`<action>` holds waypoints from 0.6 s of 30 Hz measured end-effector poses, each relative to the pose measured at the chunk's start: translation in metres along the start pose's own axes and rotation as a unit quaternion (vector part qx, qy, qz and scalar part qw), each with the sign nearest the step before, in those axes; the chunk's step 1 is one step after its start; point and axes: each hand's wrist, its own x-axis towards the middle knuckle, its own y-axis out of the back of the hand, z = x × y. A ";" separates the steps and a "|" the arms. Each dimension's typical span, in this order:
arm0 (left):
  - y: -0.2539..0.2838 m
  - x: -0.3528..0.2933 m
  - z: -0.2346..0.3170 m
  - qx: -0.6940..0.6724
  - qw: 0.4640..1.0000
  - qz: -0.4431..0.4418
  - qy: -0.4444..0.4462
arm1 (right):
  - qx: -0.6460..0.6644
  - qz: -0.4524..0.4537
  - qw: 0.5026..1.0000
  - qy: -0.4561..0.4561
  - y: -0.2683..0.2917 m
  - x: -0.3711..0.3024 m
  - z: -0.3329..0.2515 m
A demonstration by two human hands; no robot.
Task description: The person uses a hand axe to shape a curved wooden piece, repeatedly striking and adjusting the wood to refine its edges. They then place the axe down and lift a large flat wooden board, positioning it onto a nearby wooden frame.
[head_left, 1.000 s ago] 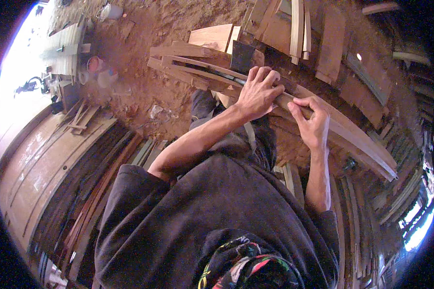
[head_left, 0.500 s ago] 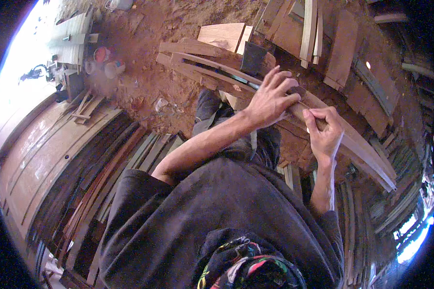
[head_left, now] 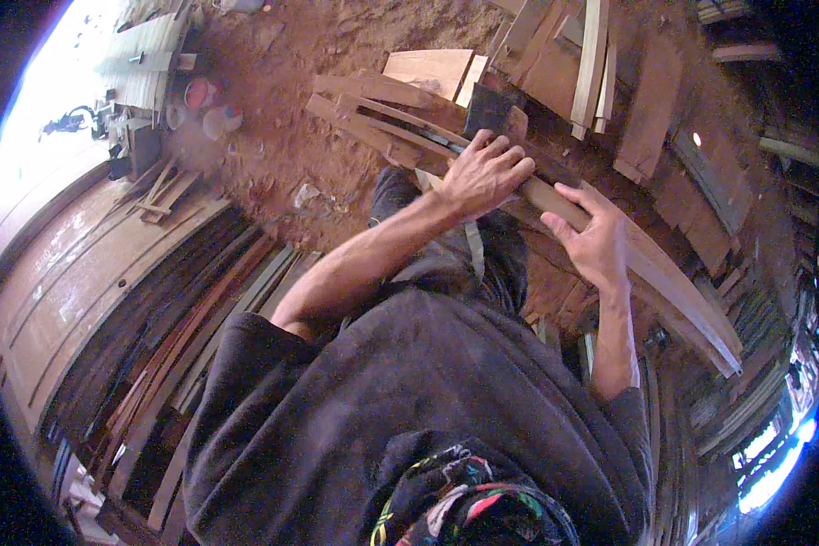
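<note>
A narrow brown piece of wood point(head_left: 553, 202) lies along a long wooden workpiece in front of me. My left hand point(head_left: 489, 176) is closed over its left part, the fingers curled down and their tips hidden. At its right part my right hand point(head_left: 599, 238) grips it, with thumb and forefinger on either side and the other fingers out of sight. A long pale plank point(head_left: 678, 278) runs on to the right beyond that hand. Left of my left hand, a thin bluish-grey strip point(head_left: 435, 138) shows in a slot between boards. Behind it stands a dark flat block point(head_left: 489, 111).
Pale boards point(head_left: 428, 71) lie beyond the workpiece, and more planks point(head_left: 651, 109) lean at the far right. Stacked timber strips point(head_left: 168, 332) and a broad wooden panel point(head_left: 73, 291) fill the left. Buckets point(head_left: 220, 121) stand on the reddish dirt floor point(head_left: 291, 100).
My left hand has moved left and nearer, its raised fingers now curled down over the wood. The right thumb and forefinger have spread apart, and the hand sits slightly lower.
</note>
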 end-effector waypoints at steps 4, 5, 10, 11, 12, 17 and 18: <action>0.043 0.022 0.034 0.050 0.992 0.047 -0.107 | 0.032 0.088 0.990 0.110 0.021 -0.042 0.019; 0.056 0.033 0.049 0.083 0.986 0.059 -0.133 | 0.053 0.120 0.984 0.117 0.027 -0.055 0.024; 0.004 0.043 0.081 -0.100 0.985 0.051 -0.133 | -0.017 0.089 0.994 0.053 0.073 -0.087 0.003; -0.003 0.046 0.086 -0.114 0.981 0.076 -0.137 | -0.021 0.088 0.996 0.023 0.077 -0.091 -0.002; -0.007 0.048 0.091 -0.127 0.977 0.100 -0.137 | -0.025 0.082 0.996 -0.007 0.081 -0.093 -0.011; 0.004 0.055 0.105 -0.168 0.977 0.076 -0.109 | -0.085 0.038 0.995 0.018 0.112 -0.087 -0.054; 0.011 0.056 0.106 -0.180 0.976 0.071 -0.095 | -0.096 0.030 0.995 0.017 0.114 -0.085 -0.055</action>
